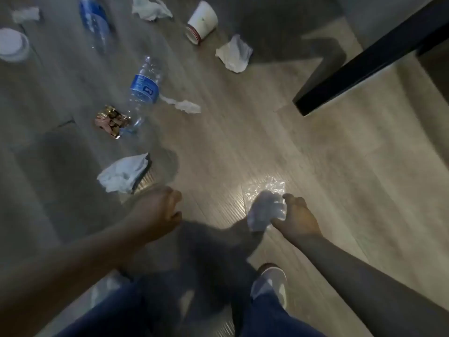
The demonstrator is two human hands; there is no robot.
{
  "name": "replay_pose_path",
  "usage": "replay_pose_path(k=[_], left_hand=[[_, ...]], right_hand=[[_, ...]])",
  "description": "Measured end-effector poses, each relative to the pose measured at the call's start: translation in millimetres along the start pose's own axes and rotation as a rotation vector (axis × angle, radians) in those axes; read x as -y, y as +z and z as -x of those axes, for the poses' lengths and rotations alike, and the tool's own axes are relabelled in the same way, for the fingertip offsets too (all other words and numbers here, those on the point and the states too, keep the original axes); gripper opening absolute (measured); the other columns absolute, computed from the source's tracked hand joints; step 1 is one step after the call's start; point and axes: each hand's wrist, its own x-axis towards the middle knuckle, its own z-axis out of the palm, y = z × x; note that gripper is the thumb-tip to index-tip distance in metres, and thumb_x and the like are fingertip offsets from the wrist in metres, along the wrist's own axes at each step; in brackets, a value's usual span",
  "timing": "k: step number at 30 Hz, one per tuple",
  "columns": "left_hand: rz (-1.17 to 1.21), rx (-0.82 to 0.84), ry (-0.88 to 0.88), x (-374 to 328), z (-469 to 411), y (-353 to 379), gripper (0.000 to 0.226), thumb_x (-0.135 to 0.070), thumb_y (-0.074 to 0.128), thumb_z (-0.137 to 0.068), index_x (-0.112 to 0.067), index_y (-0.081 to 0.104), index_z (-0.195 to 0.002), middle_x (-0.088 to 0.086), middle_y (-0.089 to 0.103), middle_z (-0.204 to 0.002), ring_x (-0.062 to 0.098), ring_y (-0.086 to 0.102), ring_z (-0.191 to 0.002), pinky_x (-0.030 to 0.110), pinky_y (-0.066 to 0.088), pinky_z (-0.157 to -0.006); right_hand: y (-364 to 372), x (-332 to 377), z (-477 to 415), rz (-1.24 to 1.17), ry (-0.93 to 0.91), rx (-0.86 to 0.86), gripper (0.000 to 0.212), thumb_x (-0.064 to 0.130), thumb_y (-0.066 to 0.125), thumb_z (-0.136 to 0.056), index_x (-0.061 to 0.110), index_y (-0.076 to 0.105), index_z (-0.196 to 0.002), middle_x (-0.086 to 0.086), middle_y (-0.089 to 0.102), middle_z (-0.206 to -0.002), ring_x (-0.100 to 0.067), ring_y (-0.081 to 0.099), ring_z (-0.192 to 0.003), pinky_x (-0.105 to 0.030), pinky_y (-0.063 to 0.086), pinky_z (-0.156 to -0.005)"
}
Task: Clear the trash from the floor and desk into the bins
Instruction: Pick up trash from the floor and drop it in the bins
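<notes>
My right hand [300, 218] grips a crumpled wad of white tissue and clear plastic [264, 210] just above the wood floor. My left hand [158, 212] hovers low with loosely curled fingers and holds nothing. Just beyond it, a crumpled white tissue [122, 172] lies against a clear plastic cup [158, 166] on its side. Farther off on the floor lie a clear water bottle with a blue label [144, 88], a shiny snack wrapper [111, 121], a thin tissue scrap [184, 105], a tipped paper cup [202, 21] and a tissue [234, 53] beside it.
A second bottle [93, 20], another tissue [151, 7], a small tissue [25, 14] and a white lid [12, 45] lie at the far left. A black furniture leg [364, 66] slants in at the upper right. My shoe [269, 280] is below my right hand.
</notes>
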Motion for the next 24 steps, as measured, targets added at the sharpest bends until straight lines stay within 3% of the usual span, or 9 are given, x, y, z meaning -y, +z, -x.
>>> replay_pose_path(k=[3,8,11,14,16,20,24], left_hand=[[0.054,-0.113,0.103,10,-36,28,0.030,-0.031,0.062,-0.085,-0.015,0.063,-0.111,0.004,0.062,-0.107,0.022,0.060,-0.091,0.031,0.049,-0.078],[0.006,-0.220,0.268,20,-88,46,0.020,-0.033,0.065,-0.081,-0.020,0.065,-0.097,-0.004,0.061,-0.097,0.016,0.057,-0.085,0.023,0.040,-0.071],[-0.030,-0.206,0.239,23,-91,47,0.034,-0.037,0.064,-0.083,-0.021,0.062,-0.113,-0.003,0.059,-0.112,0.014,0.055,-0.098,0.022,0.040,-0.080],[-0.066,-0.156,0.205,19,-85,32,0.045,-0.036,0.061,-0.088,-0.018,0.052,-0.128,0.000,0.054,-0.124,0.016,0.053,-0.110,0.024,0.042,-0.090],[-0.063,-0.168,0.193,15,-80,20,0.046,-0.038,0.059,-0.089,-0.020,0.049,-0.130,-0.002,0.052,-0.126,0.013,0.051,-0.110,0.024,0.042,-0.092],[-0.099,-0.149,0.171,13,-72,15,0.051,-0.049,0.059,-0.086,-0.026,0.046,-0.130,-0.007,0.048,-0.126,0.009,0.049,-0.108,0.025,0.044,-0.092],[-0.174,-0.149,0.176,35,-61,24,0.057,-0.052,0.061,-0.084,-0.026,0.045,-0.132,-0.006,0.048,-0.126,0.009,0.048,-0.109,0.023,0.044,-0.091]], right_hand=[[24,-5,-37,-0.039,-0.085,-0.072,0.066,0.027,0.068,-0.083,0.018,0.038,-0.140,-0.010,0.041,-0.135,-0.031,0.052,-0.115,-0.034,0.045,-0.092],[51,-16,-81,0.105,-0.257,-0.197,0.080,0.031,0.074,-0.071,0.032,0.030,-0.138,-0.003,0.027,-0.133,-0.029,0.040,-0.118,-0.029,0.040,-0.091],[55,-18,-80,0.097,-0.330,-0.203,0.084,0.030,0.074,-0.071,0.031,0.027,-0.140,-0.002,0.022,-0.139,-0.027,0.032,-0.126,-0.028,0.037,-0.097],[52,-11,-59,0.122,-0.381,-0.087,0.086,0.036,0.072,-0.073,0.028,0.022,-0.143,-0.004,0.016,-0.146,-0.031,0.032,-0.130,-0.035,0.037,-0.105],[50,-5,-48,0.132,-0.444,-0.045,0.096,0.040,0.074,-0.072,0.026,0.016,-0.147,-0.004,0.009,-0.152,-0.031,0.029,-0.135,-0.034,0.034,-0.109],[49,-1,-48,0.155,-0.447,-0.116,0.102,0.037,0.076,-0.073,0.031,0.007,-0.148,0.000,-0.003,-0.155,-0.030,0.011,-0.141,-0.034,0.029,-0.111],[52,-2,-59,0.059,-0.360,-0.148,0.091,0.030,0.078,-0.071,0.039,0.018,-0.139,-0.001,0.015,-0.144,-0.031,0.037,-0.126,-0.033,0.043,-0.098]])
